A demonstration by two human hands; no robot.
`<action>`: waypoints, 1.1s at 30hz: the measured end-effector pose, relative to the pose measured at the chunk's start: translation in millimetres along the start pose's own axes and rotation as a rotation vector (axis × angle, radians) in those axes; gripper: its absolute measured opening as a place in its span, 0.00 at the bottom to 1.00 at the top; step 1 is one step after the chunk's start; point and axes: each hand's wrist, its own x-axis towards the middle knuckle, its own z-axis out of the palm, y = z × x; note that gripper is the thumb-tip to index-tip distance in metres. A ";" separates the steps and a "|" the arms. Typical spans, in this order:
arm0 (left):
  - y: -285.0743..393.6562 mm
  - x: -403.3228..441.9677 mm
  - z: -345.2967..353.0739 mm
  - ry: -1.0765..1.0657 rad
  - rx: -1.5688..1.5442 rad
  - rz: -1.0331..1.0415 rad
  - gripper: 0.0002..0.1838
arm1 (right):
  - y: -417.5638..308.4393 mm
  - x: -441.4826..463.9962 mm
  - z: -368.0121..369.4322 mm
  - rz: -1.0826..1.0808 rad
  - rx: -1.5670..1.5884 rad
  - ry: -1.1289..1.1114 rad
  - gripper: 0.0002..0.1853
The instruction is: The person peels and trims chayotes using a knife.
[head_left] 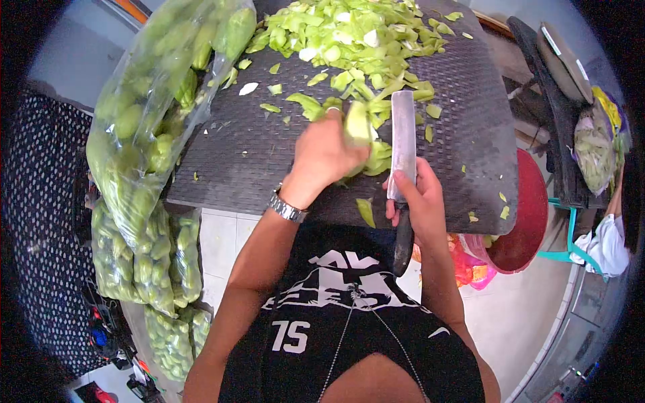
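My left hand (329,154), with a metal watch on its wrist, is closed over light-green vegetable slices (358,124), which look like chayote. Motion blurs its fingers and hides part of what they hold. In my right hand (422,201) is a broad-bladed knife (403,131), its blade pointing away from me and its black handle hanging down past the table edge. Loose slices lie under and around my left hand. Farther back on the dark woven-pattern table (463,141) spreads a big pile of cut slices (349,33).
A clear plastic bag (127,127) of whole green vegetables leans on the table's left side. More filled bags (151,255) stand on the floor below it. Right of the table are a red tub (521,221), a teal stool (571,232) and a bagged bundle (594,151).
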 end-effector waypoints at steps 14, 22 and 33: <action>-23.4 13.8 -19.2 -0.240 -2.001 -0.091 0.26 | -23.4 -15.4 -16.7 0.027 -0.190 0.000 0.15; -44.9 42.9 -3.1 -0.173 -2.072 -0.240 0.25 | -35.2 -22.0 42.8 -0.029 -0.520 -0.082 0.38; -35.0 40.6 -16.0 -0.017 -1.940 -0.409 0.26 | -22.9 -26.1 50.0 -0.136 -0.740 -0.012 0.36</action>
